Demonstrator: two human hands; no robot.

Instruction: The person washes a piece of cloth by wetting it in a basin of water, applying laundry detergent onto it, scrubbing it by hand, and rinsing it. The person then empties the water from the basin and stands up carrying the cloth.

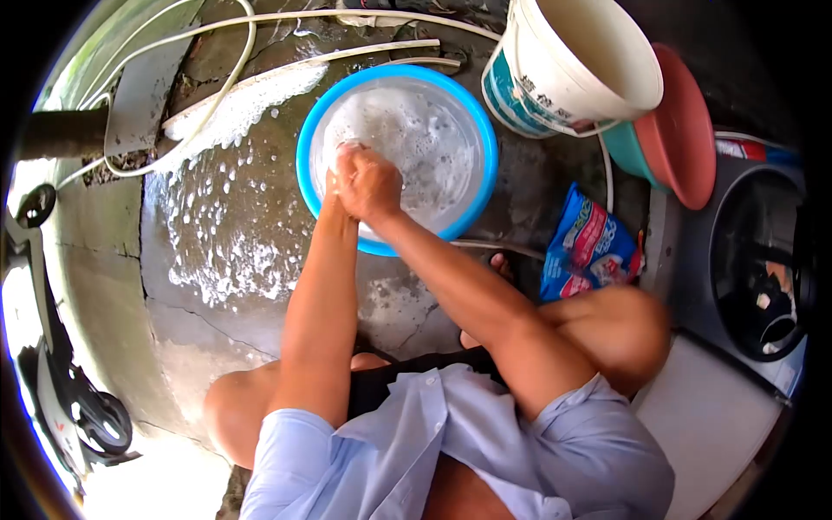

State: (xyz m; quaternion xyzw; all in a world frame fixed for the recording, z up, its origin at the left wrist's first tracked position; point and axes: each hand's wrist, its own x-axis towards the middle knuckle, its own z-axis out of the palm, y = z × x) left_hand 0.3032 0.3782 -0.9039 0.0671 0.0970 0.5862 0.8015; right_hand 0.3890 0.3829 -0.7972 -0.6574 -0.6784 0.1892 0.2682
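A round basin with a bright blue rim [483, 165] stands on the wet floor, holding soapy water [425, 152] with white foam. Over its left part my two hands are pressed together. My right hand [374, 184] is closed, its fingers wrapped against my left hand [343, 178]. Suds cover the fingers of my left hand, which are mostly hidden behind the right. Whether anything is between the hands cannot be made out.
A white bucket [555, 69] stands at the upper right, beside red [680, 130] and green basins. A blue detergent bag [591, 247] lies near my right knee. Hoses [347, 54] cross the floor. A front-loading machine [754, 251] is at right, a scooter [52, 347] at left.
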